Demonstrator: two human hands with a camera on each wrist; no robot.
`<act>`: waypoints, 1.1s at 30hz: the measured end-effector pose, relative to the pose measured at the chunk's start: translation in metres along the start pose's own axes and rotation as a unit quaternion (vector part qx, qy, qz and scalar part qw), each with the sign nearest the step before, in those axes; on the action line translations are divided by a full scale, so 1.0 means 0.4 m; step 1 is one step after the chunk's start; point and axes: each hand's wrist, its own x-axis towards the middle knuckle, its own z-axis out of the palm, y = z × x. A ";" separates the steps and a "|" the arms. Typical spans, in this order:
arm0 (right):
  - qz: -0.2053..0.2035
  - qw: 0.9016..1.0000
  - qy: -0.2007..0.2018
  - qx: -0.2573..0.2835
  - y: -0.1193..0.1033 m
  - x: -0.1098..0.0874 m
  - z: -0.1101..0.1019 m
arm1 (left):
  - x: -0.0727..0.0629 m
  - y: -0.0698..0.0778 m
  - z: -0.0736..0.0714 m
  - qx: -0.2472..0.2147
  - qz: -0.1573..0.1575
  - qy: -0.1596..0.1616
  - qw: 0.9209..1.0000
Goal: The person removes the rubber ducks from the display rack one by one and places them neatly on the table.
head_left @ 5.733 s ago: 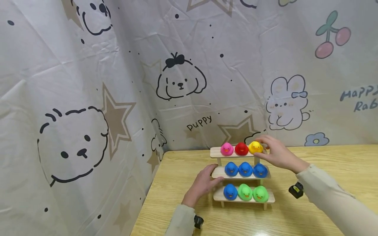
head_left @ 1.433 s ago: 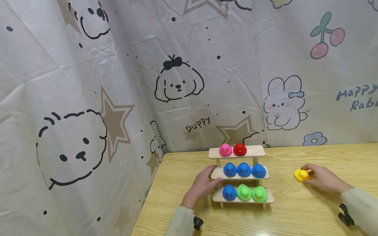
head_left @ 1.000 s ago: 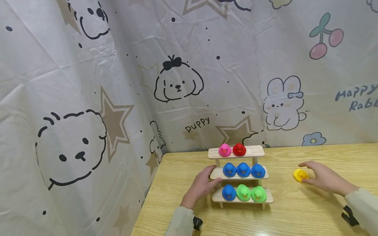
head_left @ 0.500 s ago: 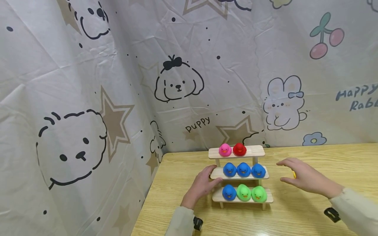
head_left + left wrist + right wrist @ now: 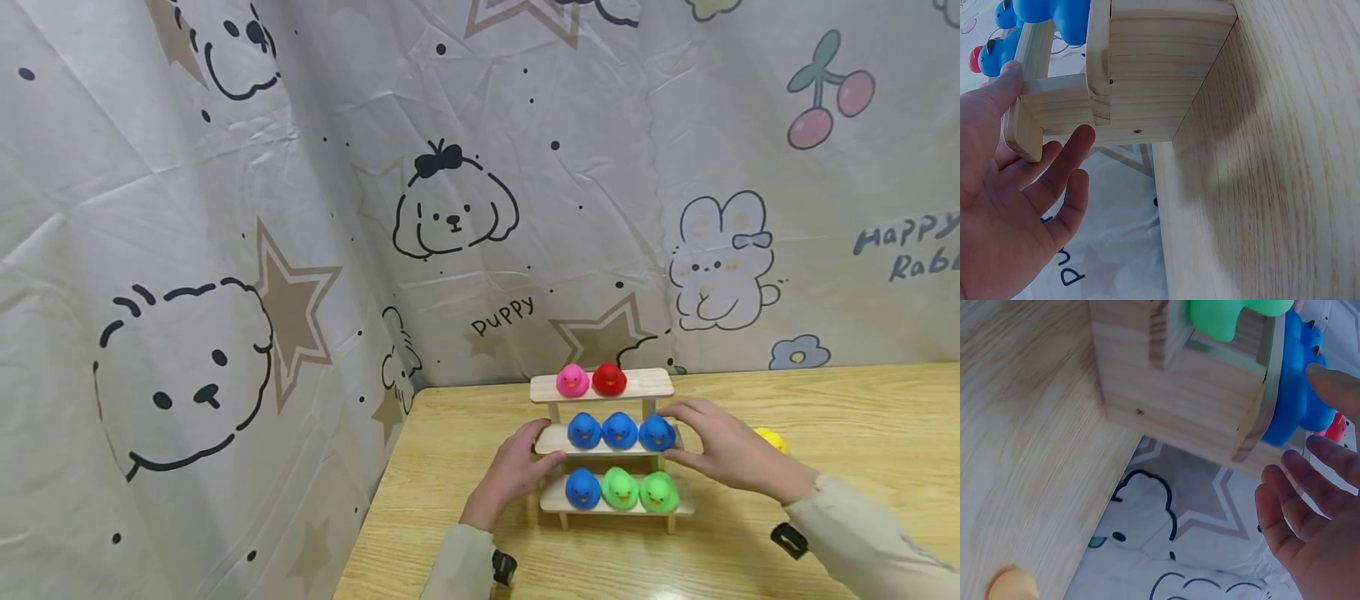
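A three-tier wooden shelf (image 5: pixel 648 383) holds rubber ducks. My left hand (image 5: pixel 513 467) grips the left end of its middle tier; in the left wrist view the thumb lies on top, the fingers spread below the board. At the other end my right hand (image 5: pixel 723 446) reaches round the rightmost blue duck (image 5: pixel 657 433) with thumb and fingers apart. In the right wrist view the thumb (image 5: pixel 1335 387) is close to that duck; contact cannot be told. Beyond the right wrist a yellow duck (image 5: pixel 771 439) sits on the table, partly hidden.
The top tier bears a pink duck (image 5: pixel 572 381) and a red duck (image 5: pixel 609 380). Two more blue ducks share the middle tier. On the bottom tier are a blue duck (image 5: pixel 583 489) and two green ducks (image 5: pixel 620 489). A printed curtain (image 5: pixel 450 317) hangs behind the table (image 5: pixel 600 567).
My right hand took the yellow duck from the top tier, put it on the table at the right, let go, then moved left to the blue duck. My left hand stayed on the shelf.
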 end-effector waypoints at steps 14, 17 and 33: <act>-0.020 1.000 0.009 -0.013 -0.026 0.023 0.019 | 0.002 -0.002 0.003 0.002 0.002 -0.001 1.000; -0.025 1.000 0.012 -0.014 -0.023 0.025 0.022 | 0.002 -0.003 0.003 0.000 0.001 0.000 1.000; -0.022 1.000 0.014 0.000 -0.023 0.019 0.017 | 0.002 -0.002 0.001 0.001 0.007 0.001 1.000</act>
